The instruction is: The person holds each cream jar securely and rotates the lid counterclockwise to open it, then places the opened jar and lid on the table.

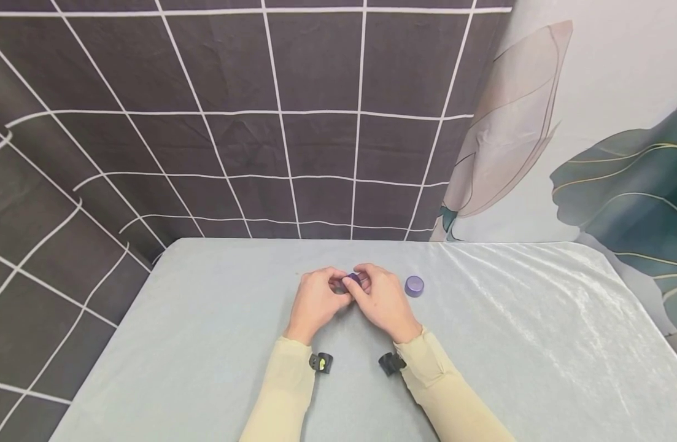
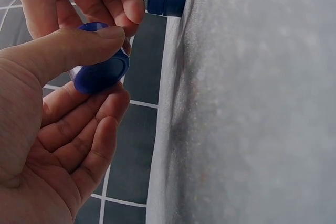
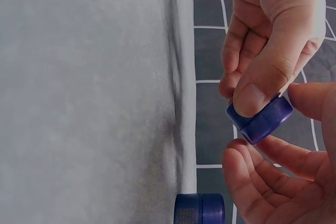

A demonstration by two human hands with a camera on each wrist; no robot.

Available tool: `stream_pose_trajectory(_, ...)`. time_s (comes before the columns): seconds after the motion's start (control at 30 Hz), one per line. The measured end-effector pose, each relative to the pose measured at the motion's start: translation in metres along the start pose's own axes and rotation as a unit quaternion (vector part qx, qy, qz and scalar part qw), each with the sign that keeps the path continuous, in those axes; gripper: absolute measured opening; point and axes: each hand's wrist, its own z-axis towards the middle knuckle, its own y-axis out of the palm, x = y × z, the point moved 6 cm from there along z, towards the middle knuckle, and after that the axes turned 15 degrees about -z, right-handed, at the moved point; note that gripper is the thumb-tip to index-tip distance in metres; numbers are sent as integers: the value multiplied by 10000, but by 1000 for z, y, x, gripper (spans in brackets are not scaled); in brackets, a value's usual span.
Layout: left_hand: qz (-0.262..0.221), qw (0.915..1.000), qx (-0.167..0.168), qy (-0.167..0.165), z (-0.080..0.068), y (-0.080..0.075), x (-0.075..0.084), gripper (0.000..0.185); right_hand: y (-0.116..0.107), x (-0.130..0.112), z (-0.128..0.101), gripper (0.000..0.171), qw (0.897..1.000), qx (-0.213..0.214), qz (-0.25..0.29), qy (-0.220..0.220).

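Note:
A small round blue jar point(image 1: 353, 279) is held between both hands, low over the table in the head view. My left hand point(image 1: 316, 299) pinches it; in the left wrist view the left thumb point(image 2: 92, 45) lies across the jar point(image 2: 104, 76). From the other side my right hand point(image 1: 385, 302) grips it with thumb and fingertips, and in the right wrist view the jar point(image 3: 268, 120) sits tilted against those fingers. Fingers partly hide it. A second blue jar point(image 1: 414, 286) stands on the cloth, just right of the right hand.
A pale, shiny cloth point(image 1: 537, 344) covers the table. Behind it hangs a dark curtain point(image 1: 316, 147) with a white grid, and a leaf-patterned curtain point(image 1: 609, 80) is at the right. Each wrist carries a small black camera point(image 1: 392, 363).

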Motion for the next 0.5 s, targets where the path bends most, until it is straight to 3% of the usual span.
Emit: stream_pose_trajectory(0.5, -65, 10000, -22, -32, 0, 1, -5, 28, 0, -3, 0, 27, 9997, -57, -123, -179)
